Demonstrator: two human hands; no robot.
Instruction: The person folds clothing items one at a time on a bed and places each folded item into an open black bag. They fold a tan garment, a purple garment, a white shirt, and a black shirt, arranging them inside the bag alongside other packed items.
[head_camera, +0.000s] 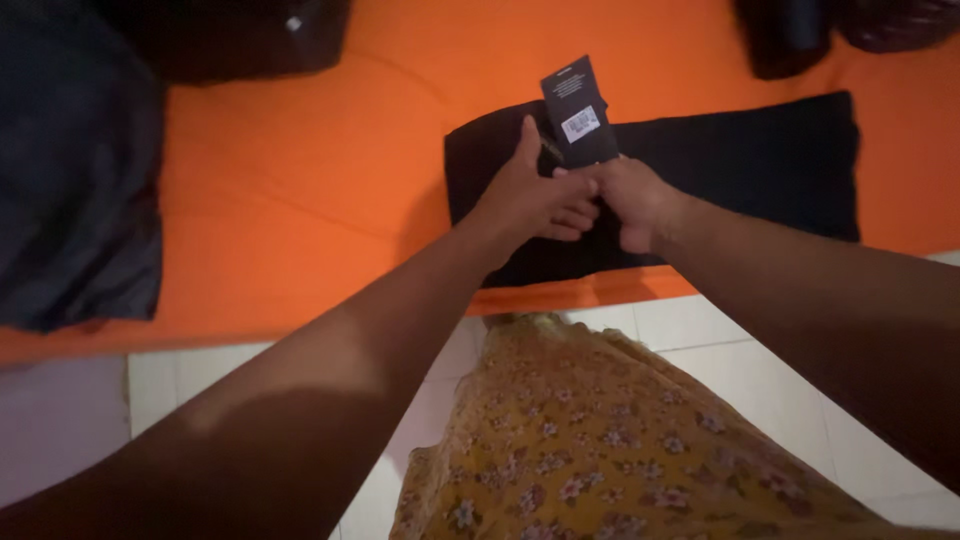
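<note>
A folded black garment lies on an orange sheet, its long axis running left to right; a dark card tag stands up from its left part, long axis pointing away and slightly right, pale label facing up; the right hand is curled closed around the tag's lower end; the left hand touches the same spot, thumb raised, fingers bent loosely; dark cloth lies at far left.
</note>
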